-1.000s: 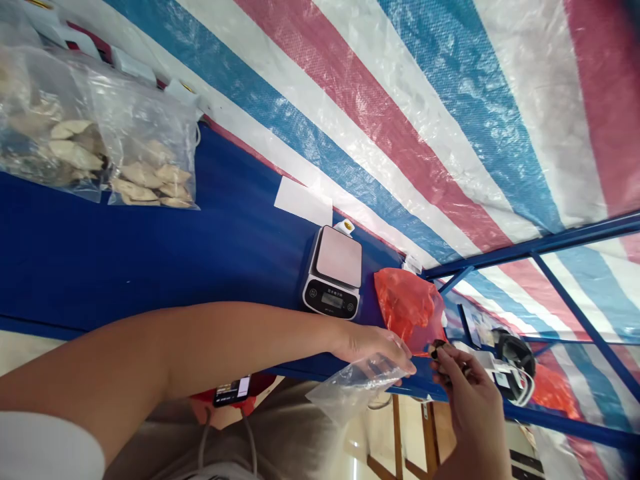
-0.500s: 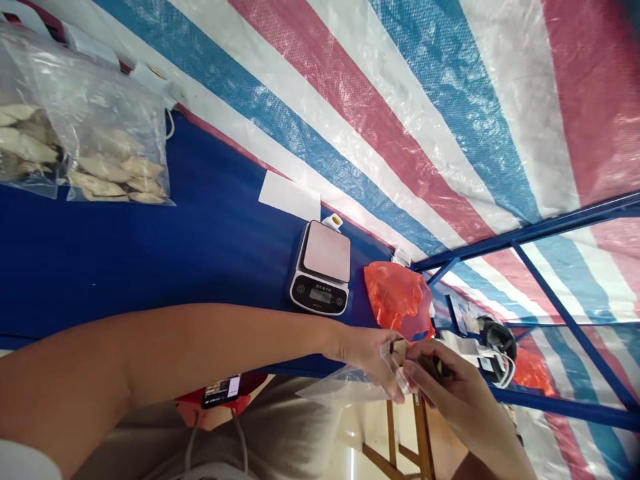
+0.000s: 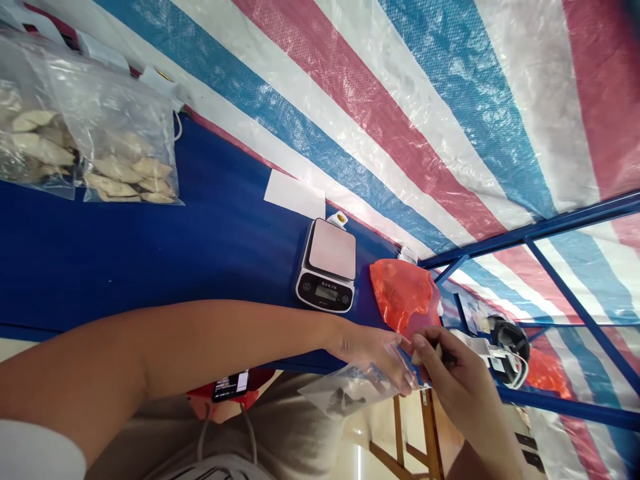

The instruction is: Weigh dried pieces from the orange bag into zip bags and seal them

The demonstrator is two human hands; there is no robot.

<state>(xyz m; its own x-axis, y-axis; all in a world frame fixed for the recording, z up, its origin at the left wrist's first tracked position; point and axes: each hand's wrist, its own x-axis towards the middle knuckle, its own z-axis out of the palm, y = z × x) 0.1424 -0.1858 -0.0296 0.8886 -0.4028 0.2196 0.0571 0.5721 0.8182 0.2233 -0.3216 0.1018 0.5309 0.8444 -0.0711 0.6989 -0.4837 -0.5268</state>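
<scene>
My left hand (image 3: 373,353) reaches across the front edge of the blue table and pinches the mouth of a small clear plastic bag (image 3: 345,395), which hangs below the edge with a few dark pieces in it. My right hand (image 3: 453,373) meets it at the bag's mouth, fingers closed on a small dark and pale piece that I cannot name. A red plastic bag (image 3: 403,297) lies on the table just behind both hands. Left of it stands a small digital scale (image 3: 327,263).
Two clear bags of pale dried pieces (image 3: 95,153) lie at the far left of the blue table (image 3: 150,253). A white paper slip (image 3: 295,193) lies behind the scale. A striped tarpaulin (image 3: 400,100) forms the backdrop. A phone (image 3: 230,385) rests on my lap.
The clear bag now hangs lower with dark pieces showing inside. My right hand has stayed at the bag's mouth, where it arrived half a second earlier.
</scene>
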